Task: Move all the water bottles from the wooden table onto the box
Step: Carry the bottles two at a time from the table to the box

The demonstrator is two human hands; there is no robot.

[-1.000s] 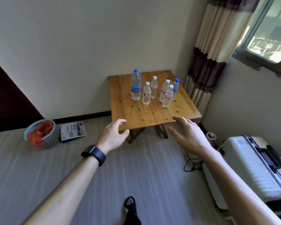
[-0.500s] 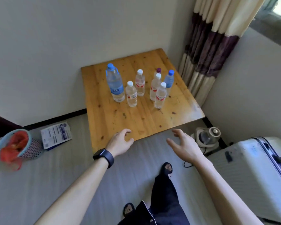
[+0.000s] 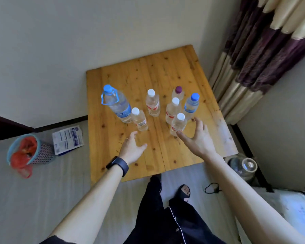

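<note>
Several water bottles stand upright in the middle of the wooden table point(image 3: 158, 155). A large blue-capped bottle point(image 3: 117, 104) stands at the left, with a small white-capped bottle point(image 3: 139, 119) just in front of it. To the right are more white-capped bottles point(image 3: 153, 103), a purple-capped one point(image 3: 178, 92) and a blue-capped one point(image 3: 191, 105). My left hand point(image 3: 132, 148) hovers open just in front of the small white-capped bottle. My right hand point(image 3: 196, 139) is open, its fingers spread right beside the nearest white-capped bottle point(image 3: 177, 125). The box is not clearly in view.
A blue basket point(image 3: 27, 150) holding red bags and a printed packet point(image 3: 67, 140) lie on the floor at the left. A curtain point(image 3: 257, 55) hangs at the right. A round appliance point(image 3: 243, 167) and a white suitcase point(image 3: 289, 208) sit at the lower right. My legs stand before the table.
I have stepped closer to the table and look more steeply down. Both hands have moved forward over the tabletop toward the bottles. No bottle has moved.
</note>
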